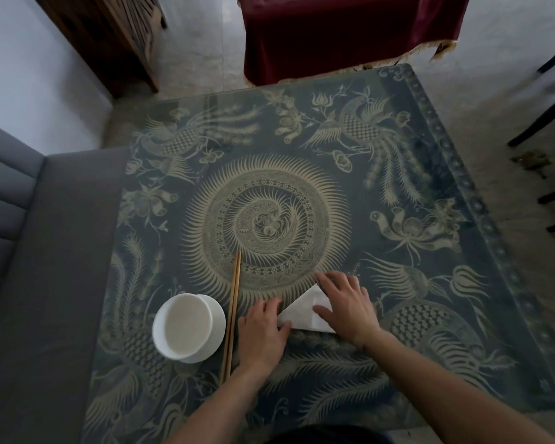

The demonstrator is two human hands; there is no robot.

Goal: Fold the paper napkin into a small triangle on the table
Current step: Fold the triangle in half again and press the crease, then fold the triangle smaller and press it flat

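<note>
Napkin [302, 313] lies as a white triangle on the patterned desk [398, 174] (right of the chopsticks [233, 315] and white bowl [188, 326]). Right hand [346, 304] presses it with flat, spread fingers. Left hand [263, 333] bends over its left corner; whether it pinches, I cannot tell.

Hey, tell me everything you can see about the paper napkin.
The paper napkin is white, thin and soft-looking. Its visible part is a triangle lying flat on the patterned table, right of the chopsticks. The right hand presses flat on its right part; the left hand touches its left corner. Much of it is covered.
</note>
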